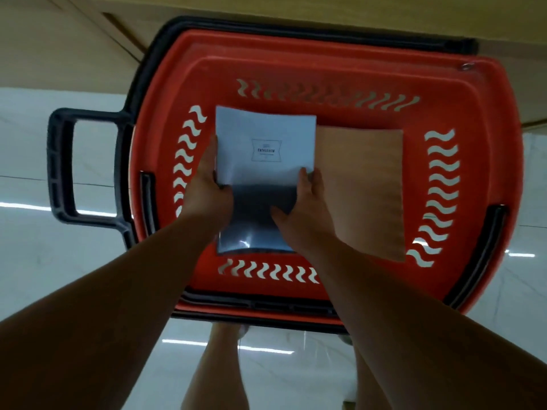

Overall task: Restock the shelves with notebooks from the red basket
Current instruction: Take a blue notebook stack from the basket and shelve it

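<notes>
A red basket [340, 66] with black handles stands on the floor below me. Inside it, a pale blue notebook [266, 137] with a small boxed label fades to dark at its near end. My left hand [207, 184] grips its left edge, thumb over the cover. My right hand [307, 202] holds its right edge, thumb lying across the dark part. A tan notebook [367, 190] lies flat in the basket just right of the blue one.
A black pull handle [60, 167] sticks out from the basket's left side. Glossy white floor tiles [44, 255] surround the basket. A beige wooden base [296, 13] runs along the far side. My legs [219, 371] show below the basket.
</notes>
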`<action>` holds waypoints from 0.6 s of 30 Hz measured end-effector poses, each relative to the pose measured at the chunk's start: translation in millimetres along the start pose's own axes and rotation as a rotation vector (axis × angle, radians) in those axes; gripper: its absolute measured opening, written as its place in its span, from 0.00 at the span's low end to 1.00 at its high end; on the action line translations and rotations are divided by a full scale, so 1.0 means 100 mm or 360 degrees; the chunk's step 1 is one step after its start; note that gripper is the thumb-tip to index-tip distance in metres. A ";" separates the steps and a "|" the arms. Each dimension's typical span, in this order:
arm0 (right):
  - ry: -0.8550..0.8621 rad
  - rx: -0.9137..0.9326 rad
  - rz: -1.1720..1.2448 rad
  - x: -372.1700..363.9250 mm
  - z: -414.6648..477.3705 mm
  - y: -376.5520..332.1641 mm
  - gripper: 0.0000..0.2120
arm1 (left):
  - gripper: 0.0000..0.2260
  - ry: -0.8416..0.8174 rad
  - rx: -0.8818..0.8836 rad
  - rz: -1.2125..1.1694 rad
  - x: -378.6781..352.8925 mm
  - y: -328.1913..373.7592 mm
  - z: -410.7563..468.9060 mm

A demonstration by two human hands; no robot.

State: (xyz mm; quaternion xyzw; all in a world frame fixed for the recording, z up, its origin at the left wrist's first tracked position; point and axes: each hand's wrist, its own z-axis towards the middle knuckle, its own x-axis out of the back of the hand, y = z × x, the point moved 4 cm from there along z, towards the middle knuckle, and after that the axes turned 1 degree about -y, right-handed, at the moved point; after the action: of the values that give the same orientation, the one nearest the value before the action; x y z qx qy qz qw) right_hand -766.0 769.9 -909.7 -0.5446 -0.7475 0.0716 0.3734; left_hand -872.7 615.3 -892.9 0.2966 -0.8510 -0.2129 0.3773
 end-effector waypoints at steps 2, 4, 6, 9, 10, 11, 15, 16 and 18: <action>0.0065 0.0023 -0.0083 -0.03 0.01 0.01 0.52 | 0.42 0.0047 0.0003 0.0217 -0.02 -0.09 0.05; 0.0114 0.0047 -0.0186 -0.04 0.01 0.03 0.54 | 0.45 0.0096 -0.0042 0.0525 -0.06 -0.10 0.05; 0.0145 0.0081 -0.0333 0.03 0.00 0.03 0.55 | 0.48 0.0109 -0.0055 0.0735 -0.09 -0.08 0.03; 0.0128 0.0146 -0.0516 0.14 0.01 -0.03 0.55 | 0.47 0.0087 0.0003 0.0640 -0.09 -0.11 0.04; 0.0118 0.0162 -0.0549 0.16 0.02 -0.05 0.55 | 0.47 0.0060 0.0039 0.0550 -0.08 -0.14 0.06; 0.0115 0.0173 -0.0568 0.17 0.04 -0.08 0.55 | 0.47 0.0030 0.0057 0.0485 -0.08 -0.15 0.06; 0.0082 0.0178 -0.0572 0.14 0.08 -0.10 0.59 | 0.48 -0.0079 0.0085 0.0192 -0.11 -0.11 0.04; 0.0068 0.0165 -0.0537 0.13 0.08 -0.09 0.59 | 0.48 -0.0107 0.0120 0.0132 -0.12 -0.10 0.03; 0.0063 0.0128 -0.0415 0.12 0.08 -0.06 0.58 | 0.49 -0.0119 0.0176 0.0095 -0.13 -0.09 0.03</action>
State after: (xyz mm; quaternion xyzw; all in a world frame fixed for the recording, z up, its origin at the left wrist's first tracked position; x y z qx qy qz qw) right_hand -777.0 780.0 -906.4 -0.4288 -0.8009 0.0416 0.4158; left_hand -864.8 617.9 -906.8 0.2835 -0.8835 -0.1651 0.3345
